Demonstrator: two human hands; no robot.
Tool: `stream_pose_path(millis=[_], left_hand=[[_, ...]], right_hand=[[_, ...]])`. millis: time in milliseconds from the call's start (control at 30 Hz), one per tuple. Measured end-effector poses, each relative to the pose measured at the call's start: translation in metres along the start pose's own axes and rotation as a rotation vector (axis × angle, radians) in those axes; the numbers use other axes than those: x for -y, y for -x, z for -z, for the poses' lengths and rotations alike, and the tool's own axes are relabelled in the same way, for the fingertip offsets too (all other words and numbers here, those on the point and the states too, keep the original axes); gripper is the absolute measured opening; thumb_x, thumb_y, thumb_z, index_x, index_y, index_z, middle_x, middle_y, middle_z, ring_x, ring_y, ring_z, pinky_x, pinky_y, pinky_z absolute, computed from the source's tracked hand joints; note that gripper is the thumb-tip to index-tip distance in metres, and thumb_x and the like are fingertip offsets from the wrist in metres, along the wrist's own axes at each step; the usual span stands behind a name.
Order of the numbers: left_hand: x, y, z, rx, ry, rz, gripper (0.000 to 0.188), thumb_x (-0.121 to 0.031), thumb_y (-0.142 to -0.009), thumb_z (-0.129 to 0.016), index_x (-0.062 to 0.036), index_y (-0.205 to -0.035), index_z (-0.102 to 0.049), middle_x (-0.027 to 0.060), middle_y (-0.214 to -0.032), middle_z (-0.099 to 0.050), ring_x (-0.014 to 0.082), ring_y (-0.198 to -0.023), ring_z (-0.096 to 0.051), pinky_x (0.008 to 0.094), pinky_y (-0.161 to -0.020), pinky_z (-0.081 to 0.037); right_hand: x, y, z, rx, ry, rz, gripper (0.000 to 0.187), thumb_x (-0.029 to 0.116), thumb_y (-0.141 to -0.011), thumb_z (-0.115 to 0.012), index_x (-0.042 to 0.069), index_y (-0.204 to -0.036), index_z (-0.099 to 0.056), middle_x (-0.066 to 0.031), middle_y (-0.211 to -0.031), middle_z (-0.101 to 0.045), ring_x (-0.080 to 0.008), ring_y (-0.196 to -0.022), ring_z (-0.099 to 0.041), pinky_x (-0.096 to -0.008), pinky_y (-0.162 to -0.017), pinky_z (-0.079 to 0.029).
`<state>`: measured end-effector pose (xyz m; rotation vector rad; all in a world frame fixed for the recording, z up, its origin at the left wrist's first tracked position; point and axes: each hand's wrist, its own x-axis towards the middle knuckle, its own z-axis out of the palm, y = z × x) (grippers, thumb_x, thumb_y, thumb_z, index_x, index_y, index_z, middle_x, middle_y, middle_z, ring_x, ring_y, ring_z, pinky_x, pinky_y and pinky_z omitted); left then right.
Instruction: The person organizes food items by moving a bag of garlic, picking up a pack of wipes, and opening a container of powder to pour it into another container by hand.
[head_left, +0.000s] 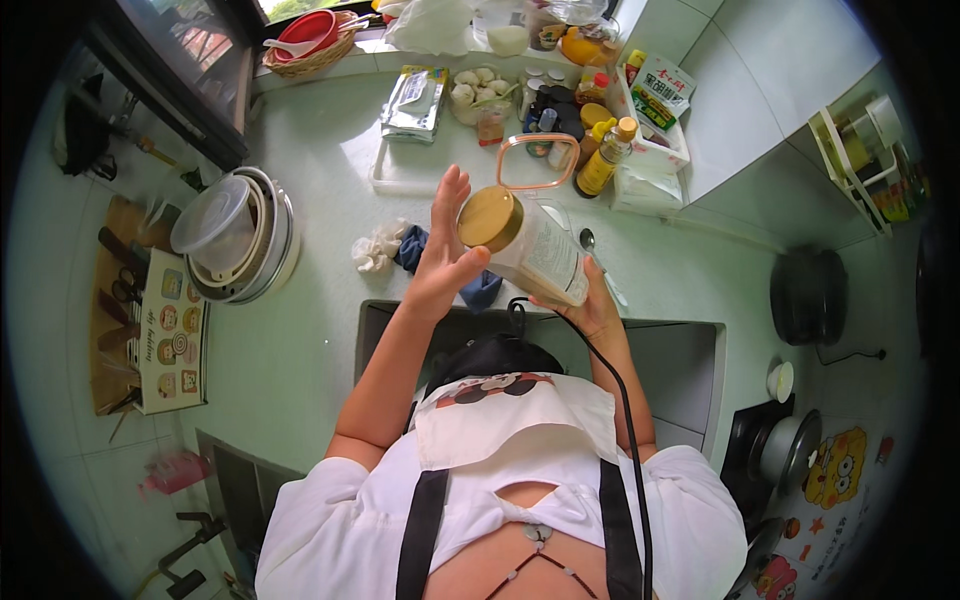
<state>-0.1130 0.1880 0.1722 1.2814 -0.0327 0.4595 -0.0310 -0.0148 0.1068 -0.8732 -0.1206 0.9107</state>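
A clear, squarish jar [545, 260] with a round gold lid [490, 218] and a printed label is held tilted above the counter's front edge. My right hand [596, 300] grips its bottom end. At the lid, my left hand [445, 255] is open, fingers stretched out past the lid's left side and thumb by its lower edge. Behind the jar stands a clear container with an orange rim [538, 162]. A metal spoon [587, 240] lies to the right of the jar. Bunched white cloth [378, 250] and dark blue cloth [412, 246] lie left of my left hand.
Stacked bowls [275, 240] stand on the left. On the back counter are a white tray [390, 180], packets [413, 103], a bowl of garlic [480, 95] and a sauce bottle [605, 160]. A black cable [625, 400] runs down before me. A pot [790, 445] sits at lower right.
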Motion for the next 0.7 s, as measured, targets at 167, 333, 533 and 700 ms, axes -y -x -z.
stream_pose_path(millis=[167, 333, 533, 700], left_hand=[[0.004, 0.011, 0.002, -0.161, -0.091, 0.054, 0.093, -0.042, -0.068, -0.069, -0.0072, -0.135, -0.015, 0.0080, -0.108, -0.035, 0.0212, -0.111, -0.033, 0.0333, -0.098, -0.025], [-0.001, 0.013, 0.015, -0.061, 0.047, 0.021, 0.088, -0.025, -0.069, -0.071, -0.0055, -0.135, -0.017, 0.0124, -0.126, -0.035, 0.0200, -0.121, -0.029, 0.0304, -0.098, -0.027], [-0.018, 0.018, 0.021, 0.095, 0.105, -0.004, 0.087, -0.045, -0.075, -0.060, -0.0057, -0.137, -0.013, 0.0165, -0.138, -0.022, 0.0226, -0.129, -0.017, 0.0356, -0.103, -0.018], [-0.014, 0.025, 0.039, -0.001, -0.269, 0.122, 0.089, -0.055, -0.074, -0.055, -0.0135, -0.138, -0.009, 0.0163, -0.142, -0.008, 0.0267, -0.130, -0.012, 0.0436, -0.104, -0.010]], right_hand=[[-0.011, -0.009, 0.011, 0.027, 0.102, 0.160, 0.070, 0.051, -0.079, -0.050, 0.005, -0.129, -0.030, -0.0164, -0.119, -0.047, -0.0327, -0.101, -0.053, -0.0441, -0.076, -0.051], [-0.008, 0.000, -0.009, -0.024, 0.047, 0.014, 0.071, 0.053, -0.080, -0.046, 0.004, -0.129, -0.029, -0.0172, -0.118, -0.048, -0.0321, -0.100, -0.054, -0.0446, -0.073, -0.052], [-0.013, -0.001, -0.012, 0.021, 0.015, -0.045, 0.070, 0.053, -0.080, -0.046, 0.003, -0.128, -0.031, -0.0174, -0.117, -0.048, -0.0311, -0.099, -0.055, -0.0441, -0.070, -0.054], [-0.015, -0.010, -0.006, 0.052, 0.188, 0.128, 0.077, 0.050, -0.075, -0.056, 0.005, -0.131, -0.027, -0.0135, -0.126, -0.041, -0.0260, -0.112, -0.046, -0.0442, -0.084, -0.046]])
